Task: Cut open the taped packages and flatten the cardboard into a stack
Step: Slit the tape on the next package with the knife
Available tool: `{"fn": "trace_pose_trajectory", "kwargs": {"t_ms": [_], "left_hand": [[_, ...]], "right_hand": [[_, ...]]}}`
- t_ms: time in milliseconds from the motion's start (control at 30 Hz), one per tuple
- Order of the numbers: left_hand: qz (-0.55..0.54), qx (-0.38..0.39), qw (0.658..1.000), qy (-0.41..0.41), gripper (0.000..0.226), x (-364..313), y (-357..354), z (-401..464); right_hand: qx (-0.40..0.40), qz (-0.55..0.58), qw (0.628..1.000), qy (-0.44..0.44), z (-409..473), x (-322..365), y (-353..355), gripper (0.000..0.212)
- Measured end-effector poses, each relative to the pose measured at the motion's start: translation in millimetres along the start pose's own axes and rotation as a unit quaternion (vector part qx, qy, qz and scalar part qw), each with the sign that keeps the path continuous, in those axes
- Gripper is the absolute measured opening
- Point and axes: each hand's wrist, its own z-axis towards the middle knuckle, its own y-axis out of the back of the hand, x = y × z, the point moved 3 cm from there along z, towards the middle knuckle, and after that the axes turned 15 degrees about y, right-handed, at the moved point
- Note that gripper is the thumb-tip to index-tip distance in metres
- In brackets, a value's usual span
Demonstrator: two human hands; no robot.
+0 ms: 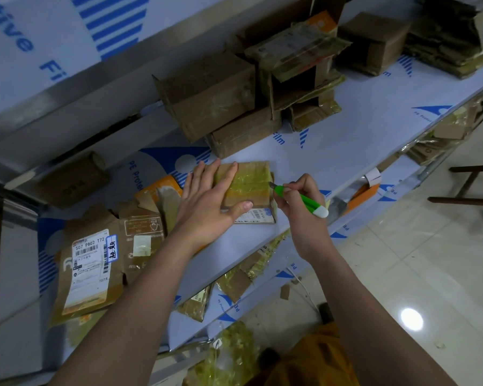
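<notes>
the taped package (248,188) is matt brown cardboard wrapped in glossy, wrinkled yellowish tape, with a white paper label at its near edge; the cutter (304,200) has a smooth green and white plastic body and a dull metal blade; the bench (346,129) is metal under a smooth, faintly shiny pale film printed in blue; the flattened cardboard (95,263) is creased, rough-edged brown board with a white paper shipping label; the boxes (221,98) behind are matt brown cardboard with shiny tape; the floor (430,274) is glossy pale tile
</notes>
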Motion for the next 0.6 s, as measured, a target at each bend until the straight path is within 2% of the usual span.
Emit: {"fn": "trace_pose_trajectory", "kwargs": {"t_ms": [133,333,533,600], "left_hand": [[-0.002,0.009,1.0,0.002,0.078,0,1,-1],[-0.003,0.004,1.0,0.014,0.079,0,0,3],[-0.016,-0.009,1.0,0.005,0.078,1,0,1],[-0.03,-0.012,0.999,0.004,0.077,1,0,0]], "right_hand": [[0.005,-0.01,1.0,-0.003,-3,1,2,0.023],[0.048,-0.04,0.998,0.018,-16,3,1,0.013],[-0.028,0.109,0.993,-0.032,-13,2,0,0.034],[-0.051,0.128,0.99,-0.04,-13,3,-1,0.043]]}}
